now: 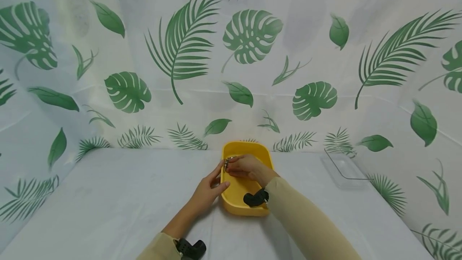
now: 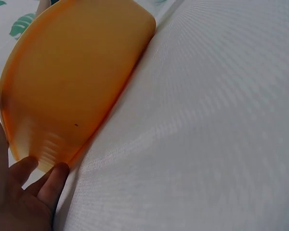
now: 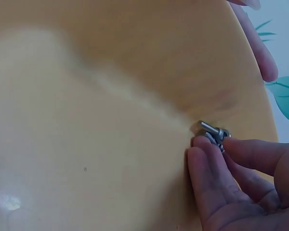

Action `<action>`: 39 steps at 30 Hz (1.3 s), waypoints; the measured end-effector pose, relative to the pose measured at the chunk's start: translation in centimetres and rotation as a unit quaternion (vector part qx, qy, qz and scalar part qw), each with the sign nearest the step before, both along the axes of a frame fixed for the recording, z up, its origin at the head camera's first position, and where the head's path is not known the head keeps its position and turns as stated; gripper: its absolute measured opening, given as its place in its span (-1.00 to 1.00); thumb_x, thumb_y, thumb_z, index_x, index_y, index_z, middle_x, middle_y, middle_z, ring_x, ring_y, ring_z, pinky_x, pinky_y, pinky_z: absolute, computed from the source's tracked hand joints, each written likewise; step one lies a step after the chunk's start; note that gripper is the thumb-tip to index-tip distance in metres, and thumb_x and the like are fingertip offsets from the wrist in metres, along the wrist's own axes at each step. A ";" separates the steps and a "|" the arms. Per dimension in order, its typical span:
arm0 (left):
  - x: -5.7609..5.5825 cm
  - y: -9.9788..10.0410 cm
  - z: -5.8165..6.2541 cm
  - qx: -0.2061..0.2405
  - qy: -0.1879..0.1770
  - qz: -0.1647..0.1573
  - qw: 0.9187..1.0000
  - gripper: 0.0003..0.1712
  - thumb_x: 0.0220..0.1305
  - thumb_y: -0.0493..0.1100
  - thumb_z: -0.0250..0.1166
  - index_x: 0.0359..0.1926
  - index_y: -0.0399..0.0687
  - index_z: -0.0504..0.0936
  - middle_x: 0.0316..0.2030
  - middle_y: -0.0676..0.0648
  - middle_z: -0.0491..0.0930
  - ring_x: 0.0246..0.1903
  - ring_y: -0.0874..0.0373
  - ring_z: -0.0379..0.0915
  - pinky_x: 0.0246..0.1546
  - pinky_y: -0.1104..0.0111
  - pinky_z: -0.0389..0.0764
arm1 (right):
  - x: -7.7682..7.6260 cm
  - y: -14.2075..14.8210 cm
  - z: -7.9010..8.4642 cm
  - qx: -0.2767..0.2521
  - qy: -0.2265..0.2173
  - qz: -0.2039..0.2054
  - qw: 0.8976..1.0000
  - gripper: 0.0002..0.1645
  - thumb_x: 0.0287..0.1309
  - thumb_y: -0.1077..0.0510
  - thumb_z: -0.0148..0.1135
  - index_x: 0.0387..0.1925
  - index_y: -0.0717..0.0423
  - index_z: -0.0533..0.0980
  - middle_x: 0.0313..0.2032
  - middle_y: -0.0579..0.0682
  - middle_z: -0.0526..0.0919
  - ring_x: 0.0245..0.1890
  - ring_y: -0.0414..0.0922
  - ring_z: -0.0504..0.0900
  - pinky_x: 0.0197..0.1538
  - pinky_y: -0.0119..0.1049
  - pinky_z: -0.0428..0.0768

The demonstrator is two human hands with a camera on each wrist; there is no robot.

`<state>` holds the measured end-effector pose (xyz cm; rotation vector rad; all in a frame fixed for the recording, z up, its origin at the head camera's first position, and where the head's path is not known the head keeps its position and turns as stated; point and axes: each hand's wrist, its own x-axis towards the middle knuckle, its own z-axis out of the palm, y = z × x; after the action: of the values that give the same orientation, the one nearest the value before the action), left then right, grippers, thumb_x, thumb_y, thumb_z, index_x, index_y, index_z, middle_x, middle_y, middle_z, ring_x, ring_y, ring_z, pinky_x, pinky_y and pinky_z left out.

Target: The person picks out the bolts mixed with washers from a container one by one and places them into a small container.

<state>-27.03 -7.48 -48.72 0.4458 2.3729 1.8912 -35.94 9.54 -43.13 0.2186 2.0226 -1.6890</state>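
Note:
A yellow plastic tub (image 1: 245,202) stands on the table. My left hand (image 1: 205,191) holds its left side, with the thumb at the rim and fingers against the outer wall; fingertips (image 2: 55,180) touch that wall in the left wrist view. Reaching inside the tub, my right hand (image 1: 249,167) pinches small metal hardware (image 3: 213,132) between thumb and fingers at the inner wall. One piece looks like a short bolt with a shank; the rest is partly hidden by the fingers, so I cannot tell how many pieces there are.
A clear plastic tray (image 1: 344,171) sits at the right of the white-covered table (image 1: 144,204). Behind rises a white sheet with green leaf prints (image 1: 191,39). Black straps with devices (image 1: 256,198) are on both wrists.

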 end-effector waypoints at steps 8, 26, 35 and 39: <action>0.1 -0.1 -0.1 -0.002 0.001 0.004 1.000 -0.18 0.46 -0.08 0.21 0.61 0.23 0.04 0.59 -0.02 0.10 0.43 -0.19 0.32 0.32 0.06 0.53 | 0.3 -0.4 0.0 0.003 0.018 0.009 1.000 -0.54 0.34 0.33 0.20 0.25 0.33 0.50 0.10 0.25 0.69 -0.08 -0.03 0.77 0.20 -0.12 0.67; 0.2 -0.2 0.1 -0.007 -0.003 0.008 1.000 -0.18 0.46 -0.06 0.21 0.61 0.29 0.05 0.59 -0.01 0.09 0.42 -0.19 0.33 0.33 0.06 0.52 | 0.2 -1.1 -0.2 0.029 0.032 0.013 0.999 -0.72 0.33 0.33 0.23 0.04 0.30 0.62 -0.07 0.17 0.75 -0.23 -0.12 0.76 0.05 -0.21 0.75; 0.0 -0.2 0.2 0.000 0.005 -0.002 1.000 -0.18 0.47 -0.08 0.20 0.61 0.22 0.04 0.59 -0.02 0.08 0.42 -0.20 0.34 0.31 0.06 0.54 | 0.1 -1.1 -0.1 0.025 0.024 0.013 0.999 -0.67 0.37 0.29 0.19 0.13 0.30 0.57 -0.09 0.17 0.76 -0.29 -0.13 0.76 -0.02 -0.25 0.77; 0.1 -0.1 0.4 -0.003 -0.001 0.000 1.000 -0.18 0.46 -0.06 0.21 0.61 0.25 0.04 0.60 0.03 0.06 0.43 -0.17 0.33 0.35 0.05 0.50 | 0.0 -0.9 -0.3 0.015 0.026 0.016 0.999 -0.65 0.38 0.30 0.17 0.15 0.32 0.54 -0.07 0.19 0.76 -0.28 -0.12 0.77 0.03 -0.20 0.76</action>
<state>-26.91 -7.53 -48.29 0.4432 2.3757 1.8838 -35.97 8.67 -43.43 0.1529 2.0787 -1.6609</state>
